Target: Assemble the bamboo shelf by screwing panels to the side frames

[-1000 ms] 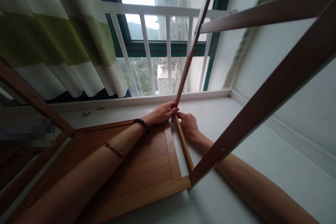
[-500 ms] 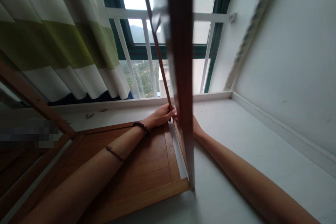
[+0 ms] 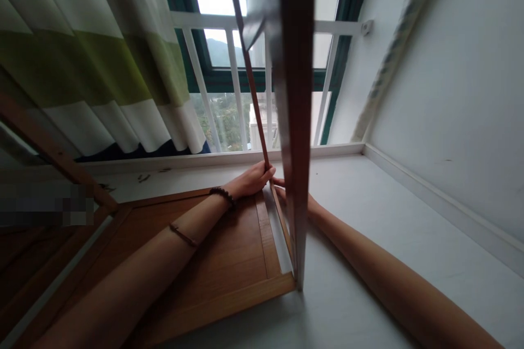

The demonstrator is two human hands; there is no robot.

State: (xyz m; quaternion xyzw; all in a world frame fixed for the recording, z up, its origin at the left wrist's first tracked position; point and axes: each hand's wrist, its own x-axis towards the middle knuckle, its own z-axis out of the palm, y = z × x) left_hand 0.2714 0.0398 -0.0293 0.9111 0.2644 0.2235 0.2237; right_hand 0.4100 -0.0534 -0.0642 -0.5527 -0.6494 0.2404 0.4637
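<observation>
A wooden panel [image 3: 221, 262] lies flat on a white ledge. Along its right edge a wooden frame [image 3: 295, 120] stands upright, seen edge-on. My left hand [image 3: 251, 180] reaches across the panel and curls its fingers round the base of the frame's far thin bar [image 3: 250, 76]. It wears a dark bead bracelet, with a thin band higher on the forearm. My right hand [image 3: 282, 185] sits just right of that corner, mostly hidden behind the near upright; only fingertips show, touching the frame's foot.
A white ledge [image 3: 368, 218] runs to a white wall on the right. Ahead is a window with a white railing [image 3: 229, 87] and a green-and-white striped curtain [image 3: 90, 60]. More wooden framing [image 3: 53, 158] stands at left.
The wooden frame has swung from leaning right to standing upright and edge-on along the panel's right edge. It now covers most of my right hand. Both hands stay at its far corner.
</observation>
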